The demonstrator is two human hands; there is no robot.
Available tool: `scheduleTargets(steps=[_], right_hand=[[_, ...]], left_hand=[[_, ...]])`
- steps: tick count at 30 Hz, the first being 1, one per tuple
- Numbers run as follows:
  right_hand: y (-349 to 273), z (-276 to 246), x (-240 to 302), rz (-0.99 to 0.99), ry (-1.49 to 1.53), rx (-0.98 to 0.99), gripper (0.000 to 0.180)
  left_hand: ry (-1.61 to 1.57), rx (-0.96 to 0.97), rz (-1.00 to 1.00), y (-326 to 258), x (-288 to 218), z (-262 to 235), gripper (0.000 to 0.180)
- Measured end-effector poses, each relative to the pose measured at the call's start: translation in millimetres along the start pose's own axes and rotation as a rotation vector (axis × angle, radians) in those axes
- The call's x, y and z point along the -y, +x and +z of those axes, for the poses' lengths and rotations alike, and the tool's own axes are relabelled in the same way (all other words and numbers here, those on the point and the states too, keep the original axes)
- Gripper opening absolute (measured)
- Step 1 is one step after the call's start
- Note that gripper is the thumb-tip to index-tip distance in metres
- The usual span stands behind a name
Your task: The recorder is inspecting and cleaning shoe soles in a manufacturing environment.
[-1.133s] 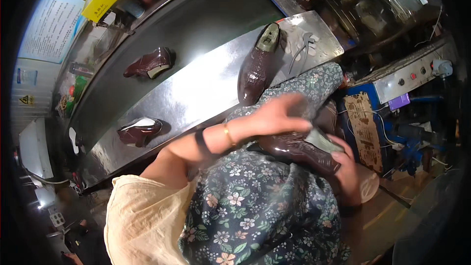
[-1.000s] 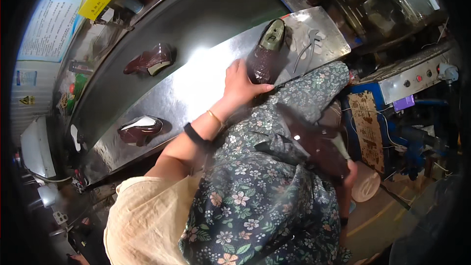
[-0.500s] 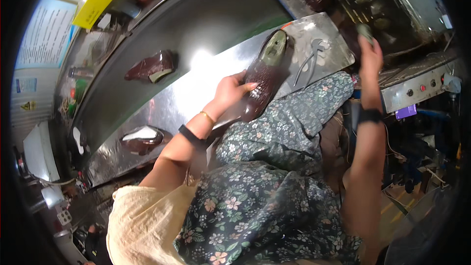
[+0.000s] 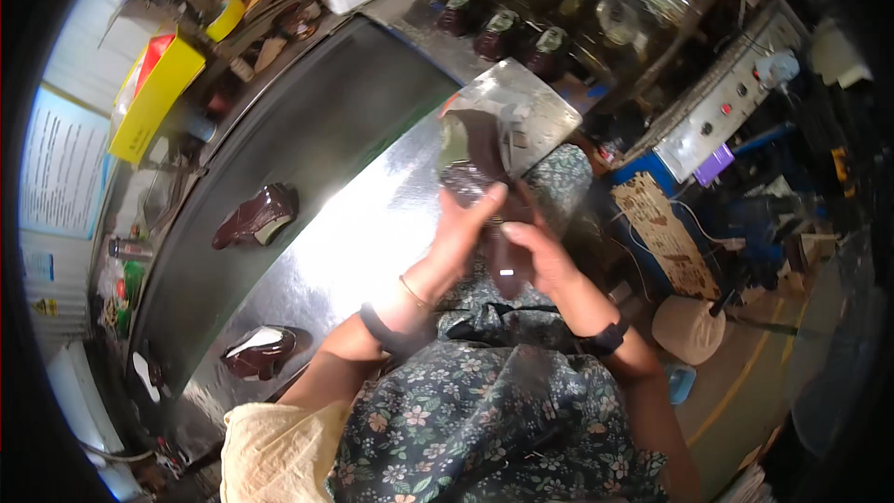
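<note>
A glossy dark red shoe (image 4: 483, 151) with a pale green part along its side is held in both my hands above the metal plate. My left hand (image 4: 466, 228) closes round its left side, with the thumb on the upper. From the right, my right hand (image 4: 548, 263) grips the end nearer my body, thumb on top. Motion blurs the shoe a little. Behind it, a pair of pliers (image 4: 518, 137) lies on the plate's far corner, partly hidden.
One dark red shoe (image 4: 255, 216) lies on the dark belt (image 4: 317, 121). Another, white-soled shoe (image 4: 264, 352) rests on the metal plate (image 4: 349, 196) at left. Three shoes stand at the back, including a middle shoe (image 4: 496, 35). A control panel (image 4: 731, 93) is on the right.
My right hand has left a shoe at the back right and come down onto the held shoe. That shoe has turned and moved nearer my body. The whole view has swung right.
</note>
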State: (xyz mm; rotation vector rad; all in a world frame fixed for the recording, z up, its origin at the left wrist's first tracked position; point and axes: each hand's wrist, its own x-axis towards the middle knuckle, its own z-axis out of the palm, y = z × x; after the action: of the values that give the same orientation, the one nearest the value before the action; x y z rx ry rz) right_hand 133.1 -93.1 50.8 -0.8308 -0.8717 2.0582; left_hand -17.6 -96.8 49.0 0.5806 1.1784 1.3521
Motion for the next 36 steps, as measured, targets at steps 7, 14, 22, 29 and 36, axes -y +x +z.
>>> scheduleTargets(steps=[7, 14, 22, 29, 36], right_hand=[[-131, -105, 129, -0.454, -0.099, -0.360, 0.068], [-228, -269, 278, -0.788, -1.353, -1.104, 0.075], [-264, -336, 355, -0.431, -1.475, -1.435, 0.080], [-230, -309, 321, -0.247, -1.622, -1.492, 0.079], [-224, -323, 294, -0.430, -1.808, -1.634, 0.072]], left_hand=[[0.595, 0.908, 0.325, -20, 2, 30, 0.078], [0.696, 0.589, -0.041, -32, 46, -46, 0.045], [0.565, 0.515, -0.042, -28, 24, -10, 0.041], [-0.031, 1.160, -0.130, -73, -84, 103, 0.049], [-0.984, 1.759, -0.935, -163, -134, 197, 0.080]])
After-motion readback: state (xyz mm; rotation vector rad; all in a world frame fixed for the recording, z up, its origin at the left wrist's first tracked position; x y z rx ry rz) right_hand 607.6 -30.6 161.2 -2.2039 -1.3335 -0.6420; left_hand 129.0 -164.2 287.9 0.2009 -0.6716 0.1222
